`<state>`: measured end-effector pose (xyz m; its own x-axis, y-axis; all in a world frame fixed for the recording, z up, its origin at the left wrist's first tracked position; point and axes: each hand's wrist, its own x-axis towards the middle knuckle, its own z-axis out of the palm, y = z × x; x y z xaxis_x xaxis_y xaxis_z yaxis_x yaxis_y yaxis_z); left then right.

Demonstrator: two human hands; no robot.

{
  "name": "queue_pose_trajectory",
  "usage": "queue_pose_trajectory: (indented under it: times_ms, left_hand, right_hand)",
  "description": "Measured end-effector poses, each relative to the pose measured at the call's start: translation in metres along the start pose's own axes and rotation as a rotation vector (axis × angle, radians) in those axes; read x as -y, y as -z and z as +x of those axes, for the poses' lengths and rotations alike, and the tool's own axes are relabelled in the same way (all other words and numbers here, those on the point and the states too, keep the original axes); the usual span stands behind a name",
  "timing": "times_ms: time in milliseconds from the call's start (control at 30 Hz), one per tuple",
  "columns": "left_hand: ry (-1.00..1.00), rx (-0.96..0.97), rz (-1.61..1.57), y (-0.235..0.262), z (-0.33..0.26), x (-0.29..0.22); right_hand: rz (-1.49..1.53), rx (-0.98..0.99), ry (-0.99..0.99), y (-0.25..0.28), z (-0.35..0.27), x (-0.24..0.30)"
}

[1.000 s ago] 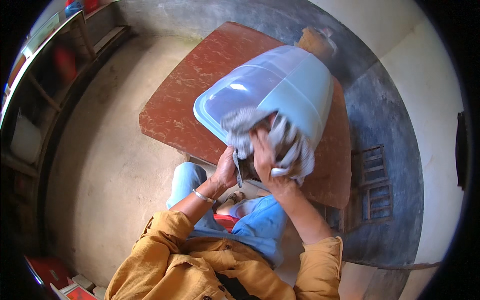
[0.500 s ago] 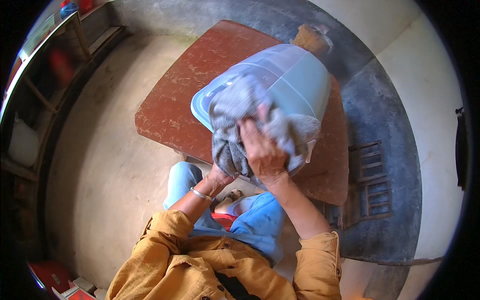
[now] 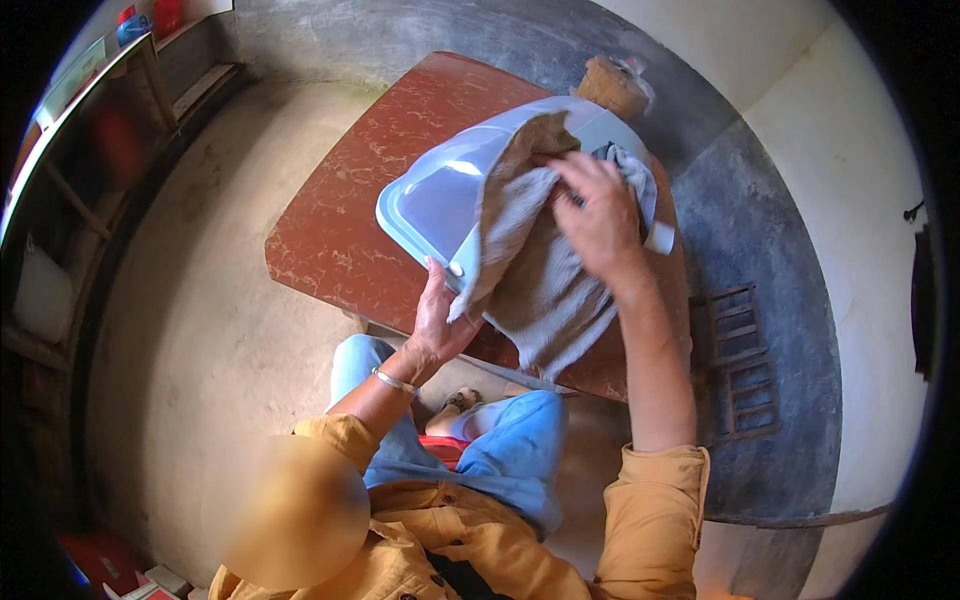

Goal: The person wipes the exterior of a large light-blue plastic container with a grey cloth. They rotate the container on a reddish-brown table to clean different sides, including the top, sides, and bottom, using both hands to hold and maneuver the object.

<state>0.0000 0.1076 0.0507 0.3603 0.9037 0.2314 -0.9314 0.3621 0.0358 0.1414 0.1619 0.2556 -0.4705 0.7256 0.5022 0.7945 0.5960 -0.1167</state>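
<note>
In the head view, a large pale blue plastic tub (image 3: 440,195) lay upside down on a reddish-brown table (image 3: 340,220), its flat base turned up and catching the light. A grey-brown cloth (image 3: 545,285) was draped over the tub's near right side and hung down past the table's front edge.

The right hand (image 3: 598,215) lay flat on the cloth near the top of the tub, fingers spread and pressing the fabric against the plastic; a bunched grey part of the cloth showed just beyond the fingertips. The left hand (image 3: 438,320) sat at the tub's near corner, thumb and fingers closed on the rim where the cloth's edge met it, though whether it pinched the cloth as well as the rim could not be told from this angle. A thin metal bangle (image 3: 392,381) circled the left wrist.

Both forearms came up from mustard-yellow sleeves (image 3: 655,505), above blue trousers (image 3: 505,455). At the far end of the table, just behind the tub, stood a brown woven basket-like object (image 3: 610,90), partly hidden. The table stood on a bare concrete floor (image 3: 210,300). To the right, a dark metal grate (image 3: 738,360) lay on the grey floor near the wall, and wooden shelving (image 3: 90,120) ran along the left side.
</note>
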Motion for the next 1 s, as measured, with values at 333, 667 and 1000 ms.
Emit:
queue_pose_trajectory:
  times_ms: [333,667,1000]
  left_hand:
    - [-0.120,-0.260,0.199,-0.002,0.008,0.006]
    - [-0.174,-0.216,0.176,0.015,0.004,0.008]
    - [-0.123,-0.227,0.312,-0.005,0.003,0.006]
  right_hand:
    - [0.280,-0.070,-0.028,-0.013,0.027,-0.007]
    - [0.292,-0.045,-0.032,-0.012,0.028,-0.001]
    - [0.324,-0.067,0.049,-0.007,0.014,-0.002]
